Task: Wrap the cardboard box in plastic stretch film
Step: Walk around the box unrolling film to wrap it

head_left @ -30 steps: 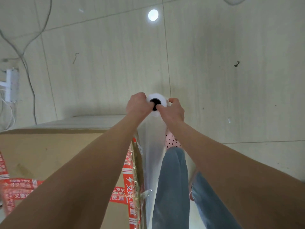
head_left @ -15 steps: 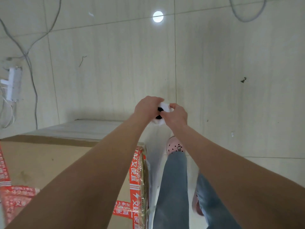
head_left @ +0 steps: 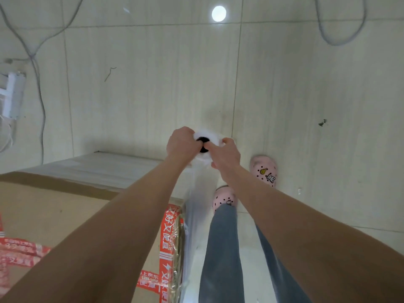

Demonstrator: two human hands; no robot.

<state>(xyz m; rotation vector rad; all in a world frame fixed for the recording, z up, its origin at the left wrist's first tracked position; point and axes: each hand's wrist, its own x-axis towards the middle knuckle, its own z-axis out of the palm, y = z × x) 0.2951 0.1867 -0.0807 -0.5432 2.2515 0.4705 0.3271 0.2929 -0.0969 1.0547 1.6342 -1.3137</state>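
A big brown cardboard box [head_left: 54,211] with red printed tape fills the lower left. Clear film covers its right side and far side. A roll of stretch film [head_left: 206,136] stands upright just past the box's far right corner, its dark core hole facing me. My left hand [head_left: 181,142] grips the top of the roll from the left. My right hand [head_left: 225,153] grips it from the right, thumb at the core hole. A sheet of film [head_left: 197,204] runs down from the roll along the box's right edge.
Pale tiled floor [head_left: 306,106] lies all around. My jeans legs and pink clogs [head_left: 263,170] stand right of the box. A white power strip [head_left: 11,95] and grey cables lie at the far left; another cable loops at the top right.
The roll and both hands have moved forward, away from me, past the box's far corner. My right foot has stepped ahead into view. The view has shifted with me.
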